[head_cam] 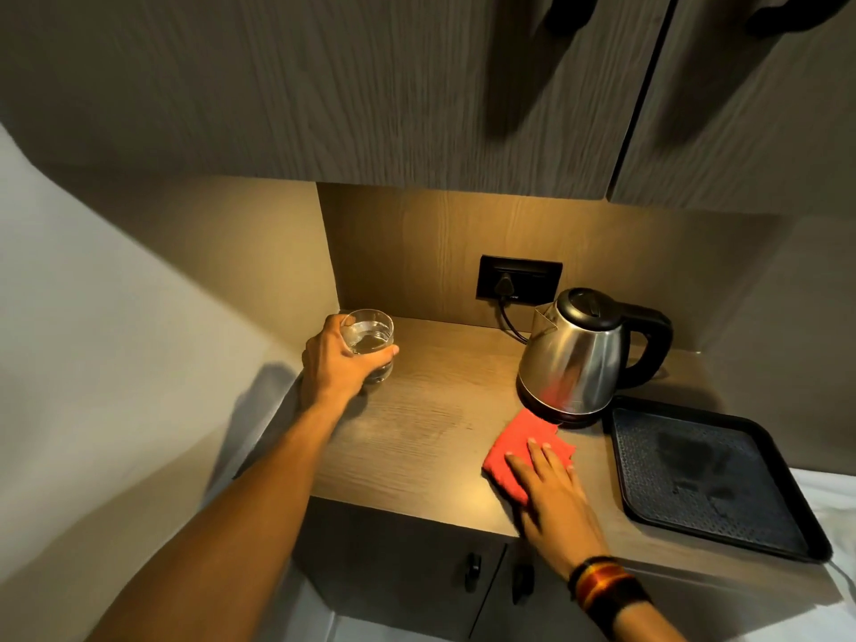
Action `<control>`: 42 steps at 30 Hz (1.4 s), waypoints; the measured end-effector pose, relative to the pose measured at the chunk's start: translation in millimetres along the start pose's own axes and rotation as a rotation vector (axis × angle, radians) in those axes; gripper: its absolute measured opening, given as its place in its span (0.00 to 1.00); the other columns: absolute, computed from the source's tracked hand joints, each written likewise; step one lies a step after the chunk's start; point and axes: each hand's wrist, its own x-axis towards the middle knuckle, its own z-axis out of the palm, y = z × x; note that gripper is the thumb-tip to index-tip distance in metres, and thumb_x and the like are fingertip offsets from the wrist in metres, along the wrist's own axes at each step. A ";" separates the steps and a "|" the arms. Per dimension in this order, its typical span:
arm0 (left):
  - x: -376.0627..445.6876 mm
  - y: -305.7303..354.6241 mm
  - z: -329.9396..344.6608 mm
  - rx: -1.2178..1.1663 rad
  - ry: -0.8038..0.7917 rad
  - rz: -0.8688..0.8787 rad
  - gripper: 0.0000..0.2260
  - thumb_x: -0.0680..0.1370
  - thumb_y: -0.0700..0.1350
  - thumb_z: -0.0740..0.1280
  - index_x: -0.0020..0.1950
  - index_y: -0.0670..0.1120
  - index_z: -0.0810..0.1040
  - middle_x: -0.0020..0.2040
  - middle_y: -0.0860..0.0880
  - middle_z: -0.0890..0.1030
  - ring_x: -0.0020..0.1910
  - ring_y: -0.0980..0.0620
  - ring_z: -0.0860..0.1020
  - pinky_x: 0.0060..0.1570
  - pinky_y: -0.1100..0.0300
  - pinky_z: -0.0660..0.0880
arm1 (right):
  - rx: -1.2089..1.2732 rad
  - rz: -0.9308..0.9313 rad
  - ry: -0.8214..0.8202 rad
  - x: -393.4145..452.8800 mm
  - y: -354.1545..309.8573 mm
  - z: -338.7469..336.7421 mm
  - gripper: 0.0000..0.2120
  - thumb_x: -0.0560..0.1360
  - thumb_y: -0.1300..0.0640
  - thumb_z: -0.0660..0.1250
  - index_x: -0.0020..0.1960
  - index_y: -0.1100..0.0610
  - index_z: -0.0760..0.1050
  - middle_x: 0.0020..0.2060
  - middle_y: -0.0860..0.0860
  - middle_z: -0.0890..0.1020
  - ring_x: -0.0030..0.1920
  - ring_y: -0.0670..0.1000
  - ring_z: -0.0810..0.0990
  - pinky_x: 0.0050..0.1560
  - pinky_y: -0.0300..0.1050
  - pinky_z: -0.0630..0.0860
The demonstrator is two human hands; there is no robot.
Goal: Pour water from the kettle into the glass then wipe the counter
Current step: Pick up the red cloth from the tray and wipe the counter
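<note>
While no brand, label or readable writing shows on anything, the containers are clear enough: the glass (370, 342) is a short clear tumbler with water in it, roughly half full, at the back left of the desk (417, 437); whether its base touches the surface I cannot tell. The left hand (340, 359) is closed around the glass from the left side, fingers wrapped over its front. The kettle (576, 359) is stainless steel with a black lid, black handle pointing right and spout pointing left; it stands upright on its black base at the back right, lid shut, contents not visible. A black cord runs from behind it to a plug in the dark wall socket (519, 278). The right hand (549, 484) lies flat and open, palm down, fingers spread on a red cloth (514, 449), pressing it to the desk just in front of the kettle base; the cloth's far corner almost touches that base. A striped wristband (602, 581) sits on the right wrist. A black tray (796, 498) with a textured floor lies right of the cloth, nothing in it, overhanging the front edge. A faint damp smear marks the wood between the glass and the cloth.
</note>
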 end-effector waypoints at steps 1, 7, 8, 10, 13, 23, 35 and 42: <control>1.2 -0.4 -1.7 -0.002 0.000 0.003 0.40 0.62 0.67 0.79 0.67 0.49 0.74 0.62 0.47 0.81 0.59 0.45 0.79 0.53 0.54 0.79 | 0.035 0.028 -0.041 -4.0 1.5 8.0 0.34 0.79 0.41 0.58 0.81 0.46 0.49 0.80 0.52 0.41 0.81 0.55 0.42 0.80 0.57 0.43; 4.2 -2.4 -9.0 0.010 0.042 0.005 0.40 0.61 0.67 0.80 0.66 0.49 0.75 0.60 0.47 0.82 0.57 0.45 0.80 0.52 0.55 0.80 | 0.190 0.310 0.075 26.0 -23.7 16.1 0.52 0.72 0.22 0.50 0.81 0.59 0.51 0.81 0.58 0.52 0.80 0.57 0.50 0.79 0.57 0.44; 4.4 -3.3 -10.0 0.014 0.041 0.009 0.40 0.61 0.67 0.80 0.66 0.49 0.75 0.60 0.47 0.82 0.57 0.45 0.80 0.52 0.55 0.80 | 0.146 0.328 0.064 35.4 -27.6 19.8 0.49 0.75 0.25 0.50 0.81 0.60 0.50 0.80 0.60 0.53 0.80 0.58 0.49 0.79 0.59 0.44; 5.2 -5.4 -11.6 0.028 0.033 0.020 0.41 0.61 0.67 0.80 0.67 0.49 0.74 0.61 0.47 0.82 0.58 0.45 0.80 0.52 0.55 0.80 | 0.079 0.327 0.090 52.0 -33.3 27.2 0.42 0.79 0.32 0.49 0.81 0.61 0.49 0.80 0.60 0.55 0.80 0.59 0.50 0.79 0.61 0.44; 8.3 -9.4 -13.7 0.039 0.020 0.026 0.41 0.61 0.67 0.80 0.68 0.50 0.73 0.62 0.47 0.82 0.59 0.46 0.80 0.54 0.54 0.80 | 0.017 0.248 0.134 77.9 -39.8 30.9 0.37 0.80 0.38 0.48 0.80 0.61 0.52 0.79 0.60 0.60 0.79 0.59 0.55 0.79 0.61 0.46; 18.4 -6.6 -16.7 0.049 0.003 0.057 0.41 0.61 0.68 0.79 0.67 0.50 0.74 0.60 0.50 0.83 0.56 0.49 0.81 0.50 0.58 0.80 | 0.198 0.024 -0.003 189.3 -61.6 12.3 0.26 0.81 0.44 0.51 0.73 0.57 0.68 0.73 0.58 0.71 0.72 0.57 0.68 0.77 0.57 0.57; 24.5 -7.5 -13.3 0.074 -0.050 0.052 0.41 0.62 0.67 0.80 0.68 0.48 0.73 0.61 0.47 0.82 0.58 0.46 0.80 0.55 0.51 0.81 | 0.216 -0.115 0.050 111.6 -15.1 31.7 0.28 0.81 0.39 0.50 0.78 0.48 0.60 0.78 0.50 0.63 0.78 0.51 0.60 0.77 0.52 0.55; 27.0 -7.0 -16.3 0.053 -0.034 0.060 0.41 0.62 0.65 0.80 0.68 0.48 0.73 0.61 0.48 0.82 0.57 0.48 0.80 0.52 0.56 0.80 | 0.111 -0.006 0.022 179.6 -54.3 38.3 0.34 0.81 0.35 0.44 0.81 0.53 0.54 0.80 0.52 0.57 0.80 0.54 0.54 0.79 0.56 0.47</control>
